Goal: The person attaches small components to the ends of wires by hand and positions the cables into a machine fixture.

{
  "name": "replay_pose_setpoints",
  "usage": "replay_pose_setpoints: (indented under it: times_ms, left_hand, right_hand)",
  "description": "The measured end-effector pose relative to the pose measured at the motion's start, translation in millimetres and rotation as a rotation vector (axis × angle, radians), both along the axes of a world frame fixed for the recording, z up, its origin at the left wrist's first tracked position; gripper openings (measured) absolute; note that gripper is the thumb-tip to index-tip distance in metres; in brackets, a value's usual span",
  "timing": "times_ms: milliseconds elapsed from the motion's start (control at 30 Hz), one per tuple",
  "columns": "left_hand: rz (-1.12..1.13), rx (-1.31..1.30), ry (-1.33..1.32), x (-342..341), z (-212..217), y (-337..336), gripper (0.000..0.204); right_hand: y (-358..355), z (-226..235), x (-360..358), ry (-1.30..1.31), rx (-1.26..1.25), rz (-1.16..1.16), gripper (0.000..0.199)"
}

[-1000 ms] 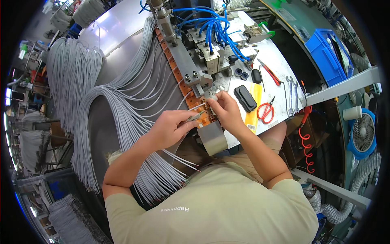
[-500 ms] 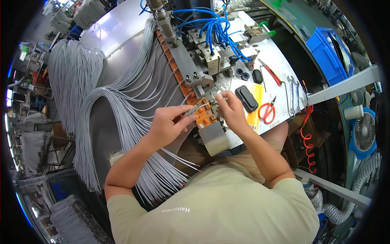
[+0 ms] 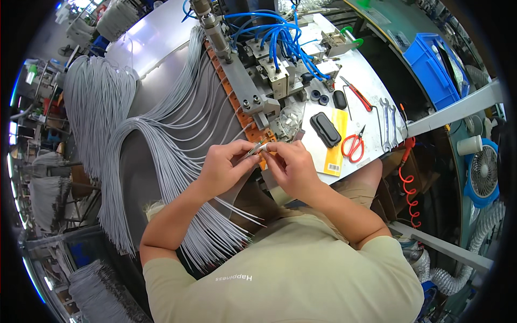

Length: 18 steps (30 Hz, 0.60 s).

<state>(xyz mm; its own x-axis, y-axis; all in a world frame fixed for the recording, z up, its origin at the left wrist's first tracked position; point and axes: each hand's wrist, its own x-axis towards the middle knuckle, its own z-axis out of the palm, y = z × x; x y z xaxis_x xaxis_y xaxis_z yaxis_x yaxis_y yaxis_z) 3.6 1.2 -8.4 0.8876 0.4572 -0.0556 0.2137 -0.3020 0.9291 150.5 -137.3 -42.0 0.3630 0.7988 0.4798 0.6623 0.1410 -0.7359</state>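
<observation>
At bench edge | hands: left (image 3: 223, 167), right (image 3: 291, 167) pinch grey wire (image 3: 257, 149) | axis left-right, tip right

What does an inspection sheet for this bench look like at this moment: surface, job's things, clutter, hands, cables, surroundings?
Surface: pale metal bench top, partly covered by a machine with metal blocks.
Job's things: a thin grey wire end pinched between both hands, beside the orange slotted strip.
Clutter: red-handled scissors, black case on a yellow card, two spanners, red-handled pliers.
Hands: left hand and right hand both closed on the wire end, fingertips meeting.
Cables: big bundles of grey wires draped over the bench; blue air hoses; red coiled hose.
Surroundings: blue bin, fan.
</observation>
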Motion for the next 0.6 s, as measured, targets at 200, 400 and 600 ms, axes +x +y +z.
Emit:
replay_pose_setpoints:
  times_ms: [200,400,600]
  left_hand:
    - [-0.004,-0.025,-0.005,-4,-5,4,0.018]
    - [0.050,0.071,0.005,-1,2,-1,0.016]
    - [0.072,0.394,-0.047,-1,0,-6,0.014]
  right_hand:
    - [1,4,-3,0.027,0.001,0.015,0.013]
    - [4,7,-3,0.215,-0.138,0.068,0.009]
    - [6,14,1,0.418,-0.273,0.124,0.011]
